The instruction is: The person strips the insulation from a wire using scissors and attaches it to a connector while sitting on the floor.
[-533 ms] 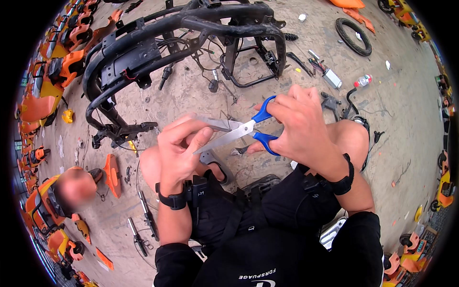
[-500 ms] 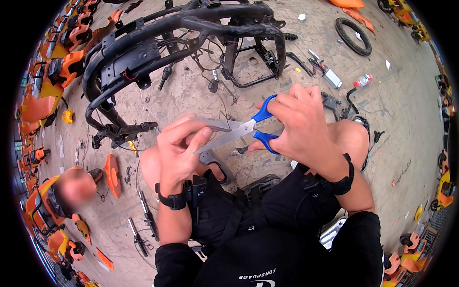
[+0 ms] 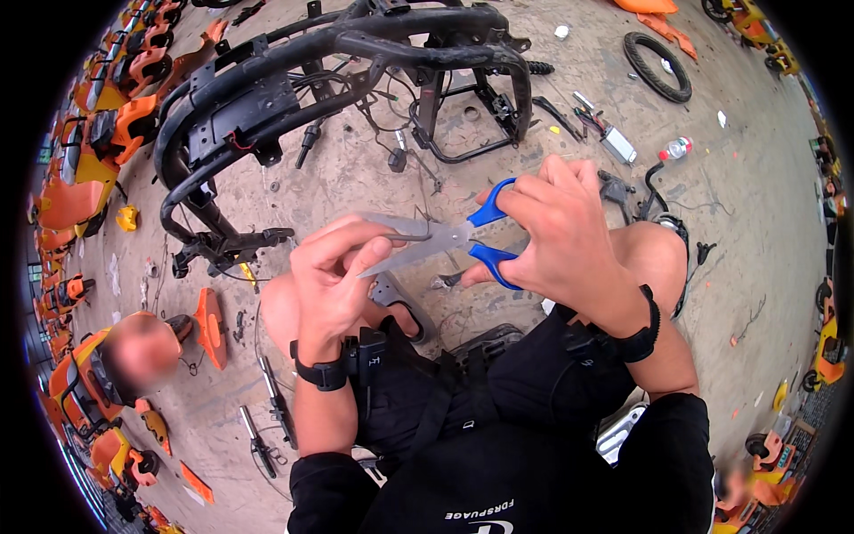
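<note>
My right hand (image 3: 569, 227) has its thumb and fingers in the blue handles of a pair of scissors (image 3: 409, 258), held in front of my knees. The scissor blades are spread and point left, toward my left hand (image 3: 331, 267). Between its thumb and fingers, my left hand pinches a thin dark cable (image 3: 411, 238). Its free end sticks out to the right and lies between the blades, close to the pivot. The rest of the cable is hidden by the left hand.
A black vehicle frame (image 3: 347, 44) with loose wiring stands ahead on the concrete floor. To the right lie a tyre (image 3: 658, 68), a silver box (image 3: 617, 145) and a bottle (image 3: 676, 149). An orange panel (image 3: 210, 328) and two shock absorbers (image 3: 277, 400) lie left.
The scissors have opened a little wider, the blades and handles moving farther apart. The cable end now shows plainly between the blades. Both hands have stayed almost in place.
</note>
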Motion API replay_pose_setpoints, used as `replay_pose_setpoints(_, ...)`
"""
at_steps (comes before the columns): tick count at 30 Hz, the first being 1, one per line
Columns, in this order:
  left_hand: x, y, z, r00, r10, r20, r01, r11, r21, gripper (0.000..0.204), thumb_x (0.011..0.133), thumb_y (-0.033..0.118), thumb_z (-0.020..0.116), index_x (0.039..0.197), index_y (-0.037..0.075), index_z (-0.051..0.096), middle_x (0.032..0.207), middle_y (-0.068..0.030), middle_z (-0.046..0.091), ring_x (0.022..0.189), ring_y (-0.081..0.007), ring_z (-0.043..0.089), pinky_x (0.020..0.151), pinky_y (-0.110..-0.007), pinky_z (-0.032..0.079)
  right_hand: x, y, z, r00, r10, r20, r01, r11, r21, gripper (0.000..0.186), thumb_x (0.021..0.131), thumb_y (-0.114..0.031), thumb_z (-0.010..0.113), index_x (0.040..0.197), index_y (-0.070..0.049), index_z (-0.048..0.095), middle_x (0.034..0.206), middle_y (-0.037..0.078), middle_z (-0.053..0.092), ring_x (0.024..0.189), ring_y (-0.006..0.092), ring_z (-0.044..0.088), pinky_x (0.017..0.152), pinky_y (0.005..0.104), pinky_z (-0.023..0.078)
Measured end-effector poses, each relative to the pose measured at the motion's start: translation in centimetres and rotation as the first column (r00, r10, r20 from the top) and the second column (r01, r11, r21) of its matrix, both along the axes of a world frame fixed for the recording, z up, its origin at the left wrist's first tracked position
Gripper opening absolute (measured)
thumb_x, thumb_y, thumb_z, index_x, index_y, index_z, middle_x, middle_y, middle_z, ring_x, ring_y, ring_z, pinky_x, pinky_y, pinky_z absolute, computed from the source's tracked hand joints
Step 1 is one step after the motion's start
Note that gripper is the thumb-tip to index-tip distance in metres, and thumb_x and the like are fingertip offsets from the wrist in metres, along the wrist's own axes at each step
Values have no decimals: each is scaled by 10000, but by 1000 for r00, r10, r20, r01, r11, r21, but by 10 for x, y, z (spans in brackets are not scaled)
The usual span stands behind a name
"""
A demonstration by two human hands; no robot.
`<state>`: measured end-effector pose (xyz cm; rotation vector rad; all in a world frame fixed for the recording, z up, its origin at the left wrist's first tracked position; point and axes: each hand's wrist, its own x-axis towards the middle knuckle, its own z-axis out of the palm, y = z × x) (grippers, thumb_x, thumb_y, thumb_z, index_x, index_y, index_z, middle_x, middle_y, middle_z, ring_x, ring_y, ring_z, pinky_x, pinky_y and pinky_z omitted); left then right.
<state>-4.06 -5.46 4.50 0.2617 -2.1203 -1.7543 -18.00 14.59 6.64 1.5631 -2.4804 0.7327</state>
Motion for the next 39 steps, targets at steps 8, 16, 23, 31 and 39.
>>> replay_pose_setpoints(8,-2,0,-1,1000,0,-30,-3,994,-113,81,811,32,653,848,-34,680,624,-17,518,519,-61,336,465,-236,228,0,-1,-4,1000,-10,22,11,1000,-27,608,467,-529,806,884,-110,663,733,-22,534,742,189,451,721,341,291)
replay_pose_setpoints(16,-3,1,-2,1000,11,-14,-13,985,-170,63,790,15,664,816,-41,675,589,4,424,521,-65,314,465,-244,212,-3,3,0,999,-26,-21,26,1000,4,536,480,-479,805,847,-115,664,729,-22,541,745,189,447,709,337,290)
replay_pose_setpoints(23,-3,0,-7,1000,6,-23,-10,989,-145,66,780,7,669,785,-58,657,594,11,394,533,-60,303,467,-248,203,-5,6,2,999,-13,-33,13,1000,9,515,496,-458,800,851,-110,667,728,-19,538,751,188,444,713,340,291)
replay_pose_setpoints(31,-2,1,-5,1000,2,-11,-3,995,-100,59,776,-8,664,794,-65,664,604,13,401,541,-59,303,472,-247,206,-5,7,3,999,-14,-43,14,1000,-1,509,496,-453,799,848,-108,671,729,-21,536,759,191,448,719,341,290)
replay_pose_setpoints(39,-1,2,-6,999,25,-33,-28,994,-108,57,777,-6,659,799,-58,667,603,6,421,534,-59,317,468,-247,210,-4,5,-1,998,-20,-63,17,999,-42,486,509,-452,797,832,-111,672,720,-26,542,752,192,448,719,347,295)
